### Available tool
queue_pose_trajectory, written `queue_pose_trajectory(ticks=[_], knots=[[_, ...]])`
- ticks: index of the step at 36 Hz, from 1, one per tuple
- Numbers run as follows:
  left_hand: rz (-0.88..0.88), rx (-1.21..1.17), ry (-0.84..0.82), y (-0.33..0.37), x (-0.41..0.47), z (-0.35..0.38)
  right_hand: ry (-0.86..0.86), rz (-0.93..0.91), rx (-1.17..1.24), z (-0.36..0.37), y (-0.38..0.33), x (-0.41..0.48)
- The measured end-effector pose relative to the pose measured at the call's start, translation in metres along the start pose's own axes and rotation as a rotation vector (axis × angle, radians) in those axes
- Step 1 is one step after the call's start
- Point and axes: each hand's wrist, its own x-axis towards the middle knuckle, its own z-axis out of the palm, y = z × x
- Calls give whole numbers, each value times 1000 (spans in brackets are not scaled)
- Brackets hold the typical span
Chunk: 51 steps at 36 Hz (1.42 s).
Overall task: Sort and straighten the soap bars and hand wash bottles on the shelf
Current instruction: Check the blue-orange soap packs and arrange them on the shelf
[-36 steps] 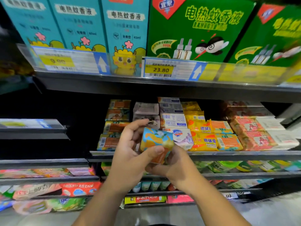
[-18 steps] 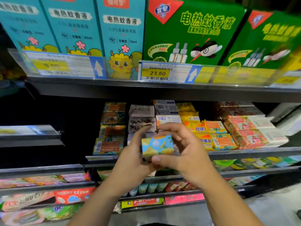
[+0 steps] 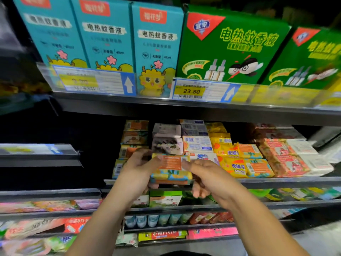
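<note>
At the near edge of the middle shelf (image 3: pixel 276 182), a soap bar (image 3: pixel 171 169) sits between both hands, orange label up. Left hand (image 3: pixel 136 172) has its grip closed round the bar's left end. Right hand (image 3: pixel 208 178) pinches the right end, thumb on the label (fingers curled underneath). Yellow soap packs (image 3: pixel 232 164) are stacked just to the right, farther back.

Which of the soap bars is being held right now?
The soap bar with the orange label facing up, gripped between the left hand and right hand. The others lie stacked on the shelf.
</note>
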Motion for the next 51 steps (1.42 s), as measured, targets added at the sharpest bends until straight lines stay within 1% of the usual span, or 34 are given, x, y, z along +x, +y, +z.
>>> queue_pose_trajectory(ticks=[2,4,6,8,11,13,14,16,19,21,24,25,28,29,30,32,34,35,36,37,38,40,41,43,45,48,51], knots=[[0,102,-40,-1,3,-5,-26,11,69,1,-2,1],[46,181,-56,1,3,-9,-64,16,152,1,-6,2],[89,177,-87,6,2,-9,-96,-14,175,2,-11,4],[116,130,-118,8,4,-9,-102,-84,223,3,-16,7],[189,68,-132,7,4,-7,-42,-186,329,6,-22,9],[231,60,-144,6,3,-5,38,-273,291,11,-23,12],[257,51,-154,7,2,-4,84,-327,205,13,-20,16],[310,89,-151,5,3,-1,140,-403,111,16,-17,22],[383,290,-130,3,9,-6,89,-455,172,19,-14,27],[376,337,-133,2,14,-12,30,-451,241,19,-10,30],[359,376,-149,2,22,-17,-19,-438,274,17,-6,39],[368,446,-141,2,25,-19,-21,-437,272,16,-6,41],[419,901,-48,13,28,-24,-24,-451,196,14,-6,49],[411,972,-40,15,29,-26,-37,-448,164,14,-8,50],[394,984,-52,14,31,-28,-54,-446,134,12,-8,53],[358,903,-56,7,37,-33,-74,-434,136,10,-10,55],[376,825,24,-2,46,-38,-34,-427,175,8,-12,57],[391,813,81,-5,52,-40,13,-440,154,7,-12,58],[381,814,133,-6,60,-42,62,-464,67,5,-9,63],[347,839,171,-7,67,-44,112,-505,-97,2,-6,67],[320,871,207,-7,75,-45,154,-558,-330,-1,-3,71],[330,886,268,-7,91,-49,130,-654,-765,-6,8,80],[331,858,278,-8,99,-51,91,-648,-908,-6,14,85],[316,804,252,-10,111,-56,86,-602,-1115,-3,22,88],[316,787,175,-10,120,-59,100,-583,-1194,-1,26,87],[281,731,60,-9,125,-60,72,-552,-1158,-2,23,85],[250,592,-24,-11,128,-63,69,-565,-1145,-3,22,85]])
